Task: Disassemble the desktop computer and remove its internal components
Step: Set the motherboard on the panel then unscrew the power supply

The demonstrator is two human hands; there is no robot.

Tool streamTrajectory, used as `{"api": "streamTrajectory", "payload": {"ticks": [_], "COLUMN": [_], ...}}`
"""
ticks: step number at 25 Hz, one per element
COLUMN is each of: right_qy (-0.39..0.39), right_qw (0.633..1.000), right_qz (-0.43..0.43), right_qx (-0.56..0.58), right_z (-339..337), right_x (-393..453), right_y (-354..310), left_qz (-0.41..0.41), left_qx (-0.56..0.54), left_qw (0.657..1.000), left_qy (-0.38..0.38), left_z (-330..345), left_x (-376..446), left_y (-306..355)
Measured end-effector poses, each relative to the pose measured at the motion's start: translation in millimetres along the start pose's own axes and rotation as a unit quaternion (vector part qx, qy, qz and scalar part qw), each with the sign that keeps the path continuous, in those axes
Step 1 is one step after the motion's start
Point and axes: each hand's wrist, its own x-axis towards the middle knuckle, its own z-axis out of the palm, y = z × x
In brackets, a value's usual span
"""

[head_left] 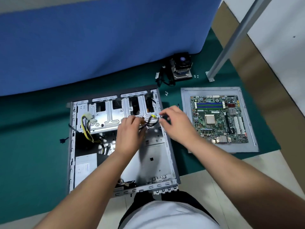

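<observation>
An open grey computer case (168, 142) lies on its side on a green mat. A silver drive cage (107, 116) spans its far end. My left hand (130, 134) is inside the case, fingers curled round a bundle of black cables (151, 123) with a yellow tag. My right hand (177, 124) hovers at the case's right wall, fingertips pinching the cable end near the yellow tag. A power supply (85, 167) sits in the near left corner, with yellow and black wires (87, 131) running up to a white connector.
The removed motherboard (219, 119) rests on a grey side panel (247, 146) to the right. A CPU cooler with fan (181, 66) and loose cables lie beyond the case, small screws (166, 93) nearby. A blue partition (99, 38) stands behind; a metal post (231, 47) at right.
</observation>
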Motion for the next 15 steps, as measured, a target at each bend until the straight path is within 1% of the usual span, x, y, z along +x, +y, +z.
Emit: {"api": "streamTrajectory", "payload": {"ticks": [2, 4, 6, 7, 8, 10, 12, 13, 15], "right_qy": [0.011, -0.002, -0.022, -0.026, -0.023, -0.014, -0.001, 0.013, 0.049], "right_qw": [1.0, 0.999, 0.999, 0.999, 0.999, 0.998, 0.997, 0.994, 0.987], "right_qz": [0.018, 0.028, 0.023, 0.026, 0.034, 0.057, 0.081, 0.102, 0.152], "right_qx": [-0.003, -0.022, -0.033, -0.027, -0.012, 0.018, 0.018, 0.018, 0.033], "right_z": [17, 34, 47, 53, 57, 64, 73, 77, 84], "right_x": [1, -5, -9, -9, -7, -1, 5, 7, 11], "right_y": [-21, -33, -42, -47, -54, -65, -75, -79, -86], "left_qz": [-0.014, -0.057, -0.107, -0.142, -0.18, -0.242, -0.273, -0.282, -0.294], "left_qx": [-0.084, -0.158, -0.223, -0.266, -0.317, -0.418, -0.484, -0.501, -0.517], "left_qw": [0.996, 0.986, 0.969, 0.953, 0.93, 0.869, 0.818, 0.801, 0.781], "left_qy": [0.018, 0.019, 0.0, -0.022, -0.049, -0.101, -0.149, -0.167, -0.19], "left_z": [-2, -7, -13, -18, -23, -35, -44, -48, -52], "left_x": [5, 11, 18, 23, 28, 39, 50, 54, 62], "left_y": [-4, -10, -15, -18, -21, -29, -34, -35, -34]}}
